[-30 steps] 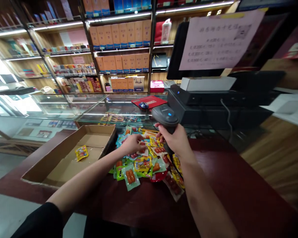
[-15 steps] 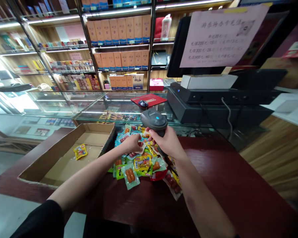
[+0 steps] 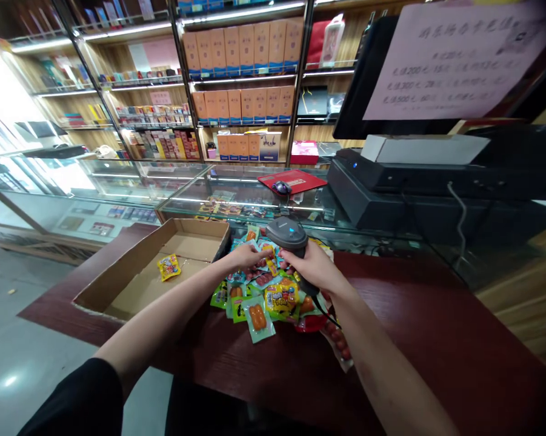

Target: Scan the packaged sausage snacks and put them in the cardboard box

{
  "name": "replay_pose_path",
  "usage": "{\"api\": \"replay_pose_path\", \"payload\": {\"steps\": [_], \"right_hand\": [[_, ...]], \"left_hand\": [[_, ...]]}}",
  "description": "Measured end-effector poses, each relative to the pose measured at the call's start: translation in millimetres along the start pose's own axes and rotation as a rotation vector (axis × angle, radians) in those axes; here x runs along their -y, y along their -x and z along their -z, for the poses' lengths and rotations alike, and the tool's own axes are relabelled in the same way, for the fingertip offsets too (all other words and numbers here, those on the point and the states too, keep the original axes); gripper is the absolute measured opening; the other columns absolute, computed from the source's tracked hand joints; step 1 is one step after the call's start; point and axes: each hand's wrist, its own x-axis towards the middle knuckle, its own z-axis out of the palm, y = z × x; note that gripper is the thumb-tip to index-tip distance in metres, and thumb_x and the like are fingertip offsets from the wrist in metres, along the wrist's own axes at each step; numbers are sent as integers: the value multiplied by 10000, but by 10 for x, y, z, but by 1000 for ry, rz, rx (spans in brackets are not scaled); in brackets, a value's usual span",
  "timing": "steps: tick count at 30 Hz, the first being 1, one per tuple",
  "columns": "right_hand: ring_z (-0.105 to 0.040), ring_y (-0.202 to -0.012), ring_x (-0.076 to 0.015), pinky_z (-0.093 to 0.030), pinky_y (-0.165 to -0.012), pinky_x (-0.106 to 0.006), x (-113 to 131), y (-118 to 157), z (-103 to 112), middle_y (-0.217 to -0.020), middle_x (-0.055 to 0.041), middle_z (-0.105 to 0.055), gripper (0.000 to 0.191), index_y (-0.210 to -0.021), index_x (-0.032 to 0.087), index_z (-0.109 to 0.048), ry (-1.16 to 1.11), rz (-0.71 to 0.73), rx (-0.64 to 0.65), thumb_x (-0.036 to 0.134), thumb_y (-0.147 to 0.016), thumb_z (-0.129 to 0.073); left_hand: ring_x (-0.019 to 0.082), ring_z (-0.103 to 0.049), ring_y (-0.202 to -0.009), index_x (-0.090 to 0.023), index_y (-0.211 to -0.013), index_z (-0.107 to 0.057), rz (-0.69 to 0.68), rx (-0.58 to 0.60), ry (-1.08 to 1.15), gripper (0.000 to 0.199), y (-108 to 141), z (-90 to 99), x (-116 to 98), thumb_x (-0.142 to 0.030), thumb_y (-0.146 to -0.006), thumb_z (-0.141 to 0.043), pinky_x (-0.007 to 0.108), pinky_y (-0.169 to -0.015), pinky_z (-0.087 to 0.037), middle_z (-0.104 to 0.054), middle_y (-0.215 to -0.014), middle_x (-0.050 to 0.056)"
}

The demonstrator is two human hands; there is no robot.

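My right hand (image 3: 314, 265) is wrapped round the handle of a dark grey barcode scanner (image 3: 286, 232), its head facing away to the left with a blue light on top. Beside it, my left hand (image 3: 245, 257) reaches over a heap of small snack packets (image 3: 282, 298), its fingers closed on a small yellow snack packet (image 3: 271, 264), partly hidden. Sausage-like pieces show through several clear-fronted packets. A cardboard box (image 3: 113, 266) stands left of the heap, holding one yellow packet (image 3: 168, 267).
The dark red tabletop (image 3: 404, 315) carries the box and heap. Behind it runs a glass display counter (image 3: 186, 197) with a red mouse pad (image 3: 306, 180) and a mouse (image 3: 281, 187). A monitor with a paper notice (image 3: 440, 66) stands at right above a black cash drawer (image 3: 386, 194).
My view has turned slightly left, so the scene sits further right. My left fingers have shifted on the heap, nearer the scanner. The scanner stays in my right hand.
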Motion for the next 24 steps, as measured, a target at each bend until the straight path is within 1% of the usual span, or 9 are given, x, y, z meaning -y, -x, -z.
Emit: {"api": "replay_pose_path", "payload": {"steps": [3,5,8,11,13,16,18,20,24], "right_hand": [[-679,-616,-200,-575,-538,-330,-47,4,3,-685,-44,-691,112,-800,192,-615,12,10,11,297,-775,-645],[-682,-613,-205,-577,-546,-339,-50,20,2,-718,-56,-707,121,-836,187,-622,40,26,3,297,-787,-636],[-695,-646,-217,-578,-570,-345,-32,51,19,-776,-72,-726,145,-885,184,-628,89,69,-19,310,-813,-622],[-707,-733,-234,-576,-609,-342,-13,79,57,-827,-83,-735,170,-923,184,-637,144,107,-39,326,-835,-607],[-705,-783,-237,-568,-660,-343,-13,93,64,-847,-81,-739,178,-943,184,-647,206,145,-35,321,-840,-600],[-697,-813,-243,-545,-710,-343,-25,110,-2,-846,-73,-741,181,-950,184,-661,310,186,-30,305,-829,-604],[-689,-858,-252,-531,-733,-342,-28,122,-98,-887,-72,-740,202,-977,187,-666,357,209,-41,285,-808,-615],[-678,-902,-252,-520,-760,-340,-20,136,-212,-951,-68,-736,249,-1018,193,-666,364,240,-45,269,-783,-634],[-677,-861,-240,-512,-748,-335,1,152,-391,-925,-63,-740,272,-1008,190,-677,339,238,-78,296,-757,-673]], "left_hand": [[96,-446,-396,-179,-455,-535,5,47,-362,357,-74,-153,79,-313,-466,-866,195,-398,-318,-455,-381,-40],[85,-424,-407,-174,-461,-533,-30,-1,-414,345,-102,-197,77,-293,-476,-856,196,-399,-291,-482,-401,-35],[80,-440,-424,-156,-504,-560,27,3,-253,332,-94,-130,5,-314,-505,-852,196,-413,-328,-532,-458,-19],[88,-504,-460,-140,-607,-609,85,8,24,346,-47,84,-146,-346,-507,-868,205,-449,-415,-569,-521,-10],[97,-556,-503,-132,-691,-641,73,1,176,371,-17,267,-273,-356,-511,-875,213,-483,-464,-617,-593,11],[134,-644,-636,-124,-775,-669,-1,-30,338,411,7,519,-448,-359,-514,-883,254,-586,-543,-689,-768,57],[146,-662,-681,-123,-808,-686,-52,-68,386,424,10,639,-528,-363,-518,-883,266,-614,-558,-701,-827,66],[152,-671,-710,-124,-858,-707,-90,-102,386,440,12,709,-572,-372,-535,-876,254,-609,-555,-709,-869,73],[168,-677,-730,-110,-895,-724,-128,-129,343,468,31,729,-599,-391,-548,-867,261,-614,-555,-714,-887,85]]}}
